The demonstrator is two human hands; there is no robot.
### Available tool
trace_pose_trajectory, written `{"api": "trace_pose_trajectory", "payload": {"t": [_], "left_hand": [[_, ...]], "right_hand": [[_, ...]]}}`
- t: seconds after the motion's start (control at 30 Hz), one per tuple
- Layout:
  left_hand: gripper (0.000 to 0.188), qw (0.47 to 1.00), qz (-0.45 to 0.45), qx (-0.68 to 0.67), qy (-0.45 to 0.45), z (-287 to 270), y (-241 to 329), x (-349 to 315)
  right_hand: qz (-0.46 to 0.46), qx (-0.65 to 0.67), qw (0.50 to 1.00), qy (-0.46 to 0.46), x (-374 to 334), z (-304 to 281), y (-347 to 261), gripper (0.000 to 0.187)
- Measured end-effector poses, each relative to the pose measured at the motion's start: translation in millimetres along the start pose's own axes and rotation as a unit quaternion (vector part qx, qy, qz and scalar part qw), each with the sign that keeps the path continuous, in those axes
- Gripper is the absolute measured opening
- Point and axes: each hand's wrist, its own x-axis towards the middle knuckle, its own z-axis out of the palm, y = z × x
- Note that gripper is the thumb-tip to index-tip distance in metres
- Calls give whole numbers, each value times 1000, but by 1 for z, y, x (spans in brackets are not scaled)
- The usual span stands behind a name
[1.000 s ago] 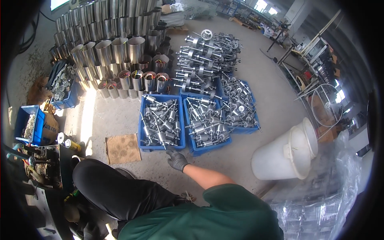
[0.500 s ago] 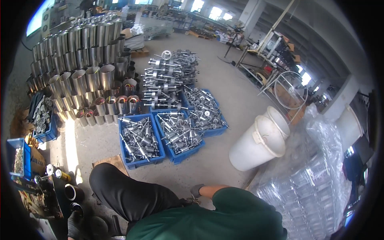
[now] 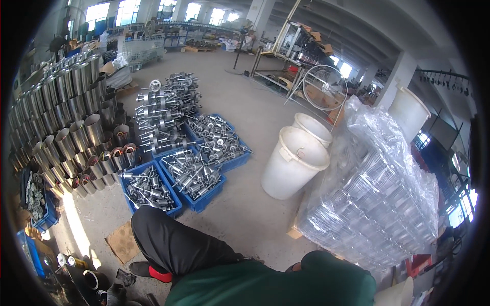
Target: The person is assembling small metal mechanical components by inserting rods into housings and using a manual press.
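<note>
My left hand point(image 3: 117, 295), in a dark glove, is at the lower left edge, right beside the rim of a small metal cylinder point(image 3: 101, 296). Its fingers are too dark and cut off to show whether they grip that cylinder. A larger open metal cylinder point(image 3: 95, 280) stands just beyond it on a dark bench point(image 3: 73, 283). Behind that lie a yellow-banded roll point(image 3: 76, 262) and a pale round part point(image 3: 62, 259). My right arm, in a green sleeve point(image 3: 334, 273), bends down at the right; the right hand is hidden behind it.
Blue crates point(image 3: 179, 209) filled with metal rotor shafts point(image 3: 191, 173) stand ahead, with more shafts stacked behind. Steel tubes point(image 3: 64, 109) are piled at the left. White bins point(image 3: 291, 171) and a plastic-wrapped pallet load point(image 3: 367, 199) stand at the right. Cardboard point(image 3: 122, 242) lies near my leg.
The view has swung to the right, so the crates and bins sit further left. My gloved right hand, visible before near my knee, has gone out of sight. The left hand is lower in the picture.
</note>
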Motion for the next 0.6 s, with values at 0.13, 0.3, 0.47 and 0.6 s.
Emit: {"api": "trace_pose_trajectory", "payload": {"t": [0.13, 0.3, 0.47, 0.6], "left_hand": [[19, 878, 236, 415, 27, 4, -153, -33], [34, 983, -185, 8, -12, -3, -54, -27], [49, 927, -203, 295, -113, 17, -143, -79], [56, 918, -201, 324, -111, 23, -134, -109]], "right_hand": [[-46, 33, 998, -35, 25, -2, -26, 62], [-66, 94, 991, -67, 48, -11, -35, 65], [-76, 51, 992, -86, 79, -164, -152, 80], [-224, -40, 973, 29, -25, -303, -273, 91]]}}
